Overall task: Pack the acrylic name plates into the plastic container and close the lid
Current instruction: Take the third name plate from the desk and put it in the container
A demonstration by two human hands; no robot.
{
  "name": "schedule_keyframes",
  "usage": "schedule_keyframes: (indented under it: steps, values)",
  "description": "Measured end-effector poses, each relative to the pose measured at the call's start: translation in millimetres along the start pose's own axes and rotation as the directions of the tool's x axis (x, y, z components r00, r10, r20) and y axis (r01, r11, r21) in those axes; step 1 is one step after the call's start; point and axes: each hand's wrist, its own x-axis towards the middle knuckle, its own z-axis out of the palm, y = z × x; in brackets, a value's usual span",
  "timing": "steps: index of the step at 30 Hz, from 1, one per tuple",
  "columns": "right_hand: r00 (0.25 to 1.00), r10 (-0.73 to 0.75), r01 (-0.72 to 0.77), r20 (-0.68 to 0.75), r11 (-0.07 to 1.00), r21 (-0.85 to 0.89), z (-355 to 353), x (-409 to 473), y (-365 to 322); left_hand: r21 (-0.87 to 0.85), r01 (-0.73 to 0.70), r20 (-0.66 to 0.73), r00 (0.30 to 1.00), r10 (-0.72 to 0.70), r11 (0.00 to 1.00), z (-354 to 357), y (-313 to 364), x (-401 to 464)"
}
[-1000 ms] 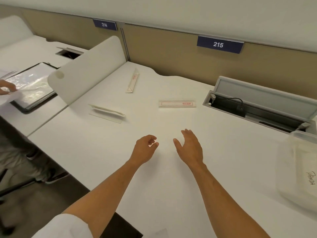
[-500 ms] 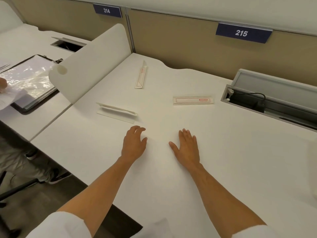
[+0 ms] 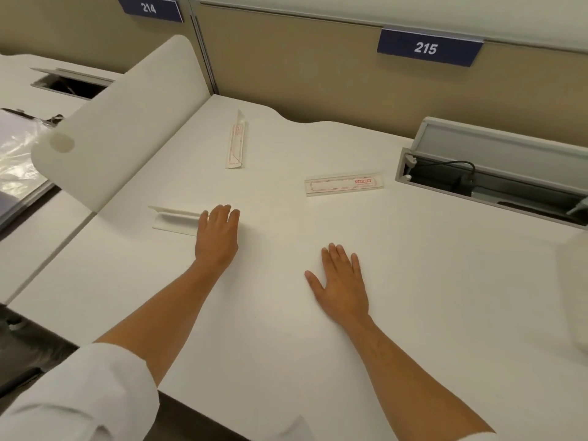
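While the right hand (image 3: 343, 283) lies flat, fingers spread, the left hand (image 3: 217, 235), fingers together, covers the ten-o'clock name plate (image 3: 173, 218).

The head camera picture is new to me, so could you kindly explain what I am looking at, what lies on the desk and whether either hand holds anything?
There is no machine here: a person wears a wide-angle camera on the head, looking forward and down at two bare hands over a white desk. Three clear acrylic name plates lie on it: a near one at the left, a far one by the white divider panel, and a flat one with a red-outlined label. The left hand reaches onto the end of the near plate, fingers spread; no grip is formed yet. The right hand lies flat on the desk, empty. The translucent plastic container barely shows at the right edge.
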Motion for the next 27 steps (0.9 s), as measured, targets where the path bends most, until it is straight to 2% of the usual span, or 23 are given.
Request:
schedule_keyframes:
  steps: [4, 7, 12, 18, 23, 27]
  values:
    - [1.0, 0.004, -0.004, 0.007, 1.0, 0.01, -1.6, -0.3, 0.2, 0.161, -0.049, 0.149, 0.989, 0.025, 0.986, -5.2, -4.1, 11.2]
    - [1.0, 0.001, -0.001, 0.008, 1.0, 0.01, -2.0, -0.3, 0.0, 0.231, -0.083, 0.196, 0.98, 0.037, 0.969, -9.6, -3.1, 13.5]
    - [1.0, 0.001, -0.001, 0.007, 1.0, 0.014, -2.3, -0.6, 1.1, 0.246, -0.142, 0.226, 0.97, 0.085, 0.959, -12.1, -1.0, 10.8]
    - [1.0, -0.001, 0.0, 0.019, 0.999, 0.05, -3.0, 0.5, 2.3, 0.192, -0.152, 0.181, 0.976, 0.117, 0.97, -30.2, 15.3, 12.7]
    - [0.999, 0.037, -0.044, 0.03, 0.971, 0.235, -9.6, 4.7, 3.7, 0.137, -0.181, 0.117, 0.979, 0.166, 0.974, -52.7, 48.2, 15.4]
    - [0.987, 0.155, -0.157, 0.048, 0.842, 0.515, -25.1, 7.5, 0.8, 0.076, -0.202, 0.044, 0.979, 0.199, 0.976, -71.4, 78.3, 16.4]
